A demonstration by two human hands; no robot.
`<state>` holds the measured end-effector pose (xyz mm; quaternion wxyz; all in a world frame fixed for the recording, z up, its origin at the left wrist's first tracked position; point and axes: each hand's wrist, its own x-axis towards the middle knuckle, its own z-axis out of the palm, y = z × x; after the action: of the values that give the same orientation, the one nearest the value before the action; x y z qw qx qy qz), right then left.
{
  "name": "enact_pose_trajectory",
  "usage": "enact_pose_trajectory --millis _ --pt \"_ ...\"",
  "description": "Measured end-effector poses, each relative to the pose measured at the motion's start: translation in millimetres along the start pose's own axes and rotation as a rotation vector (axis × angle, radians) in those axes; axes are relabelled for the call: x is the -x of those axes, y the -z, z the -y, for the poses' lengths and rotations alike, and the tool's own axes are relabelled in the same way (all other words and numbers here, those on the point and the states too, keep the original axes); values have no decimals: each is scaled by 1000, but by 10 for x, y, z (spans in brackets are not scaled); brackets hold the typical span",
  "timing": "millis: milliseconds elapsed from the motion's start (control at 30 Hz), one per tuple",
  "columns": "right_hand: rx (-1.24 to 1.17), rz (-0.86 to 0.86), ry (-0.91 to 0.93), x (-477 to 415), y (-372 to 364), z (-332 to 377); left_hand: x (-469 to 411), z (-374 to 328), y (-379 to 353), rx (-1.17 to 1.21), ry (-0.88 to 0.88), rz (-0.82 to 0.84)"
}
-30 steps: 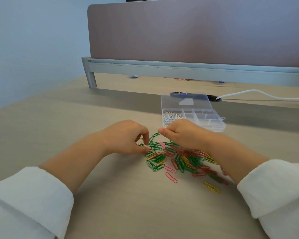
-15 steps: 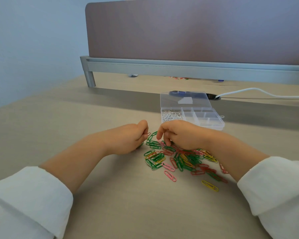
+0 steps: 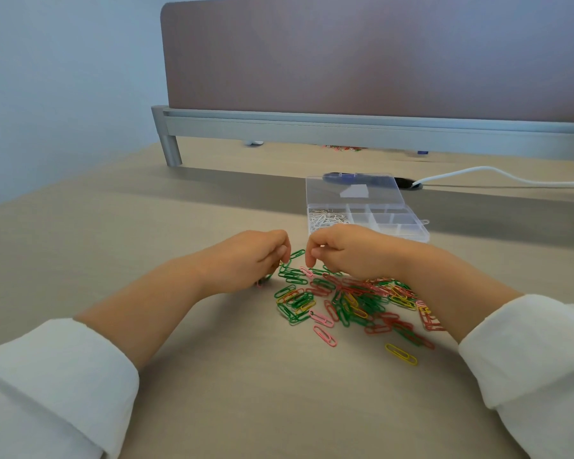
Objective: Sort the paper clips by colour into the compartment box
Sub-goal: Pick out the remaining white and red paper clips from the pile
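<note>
Sleeves: white rolled cuffs at lower left (image 3: 47,385) and lower right (image 3: 537,359) of the frame.
Desk: beige wooden tabletop (image 3: 212,376).
Stray clip: one yellow wire paper clip (image 3: 401,354) lies apart, lower right of the heap.
Unsorted heap: green, red, pink and yellow coated paper clips (image 3: 352,299) are spread at frame centre, still mixed.
Left hand (image 3: 246,260): fingers are curled over the heap's left edge; I cannot tell whether they pinch a clip.
Right hand (image 3: 348,250): forefinger and thumb point down above the heap's far edge; whether they grip anything is unclear.
Box: clear plastic compartment box (image 3: 391,220), lid open, just beyond the right hand.
Sorted so far: small white clips (image 3: 327,219) fill the leftmost compartment; the other visible compartments look bare.
Progress: judged early, with one colour filed and four left on the desk.
Behind: white cable (image 3: 497,173) at right, brown divider panel (image 3: 378,54) across the top.
</note>
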<state>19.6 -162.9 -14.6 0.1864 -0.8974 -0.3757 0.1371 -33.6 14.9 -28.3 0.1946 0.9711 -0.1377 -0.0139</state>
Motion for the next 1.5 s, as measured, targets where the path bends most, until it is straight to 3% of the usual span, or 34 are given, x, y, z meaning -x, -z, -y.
enact_pose_trajectory --millis 200,367,600,800,1067,1500 --pt "19 73 62 19 14 -59 -7 -44 -12 38 24 -165" --pt "-7 79 92 -9 4 -88 -33 -64 -60 -15 17 -115" --pt "-107 29 129 -9 25 -91 -12 -47 -73 216 60 -101" --pt "-62 98 135 -5 20 -101 -17 -61 43 -15 109 -253" --pt "-20 88 100 -17 19 -96 38 -138 63 -106 30 20" --pt "37 93 98 -15 12 -76 38 -104 51 -80 58 52"
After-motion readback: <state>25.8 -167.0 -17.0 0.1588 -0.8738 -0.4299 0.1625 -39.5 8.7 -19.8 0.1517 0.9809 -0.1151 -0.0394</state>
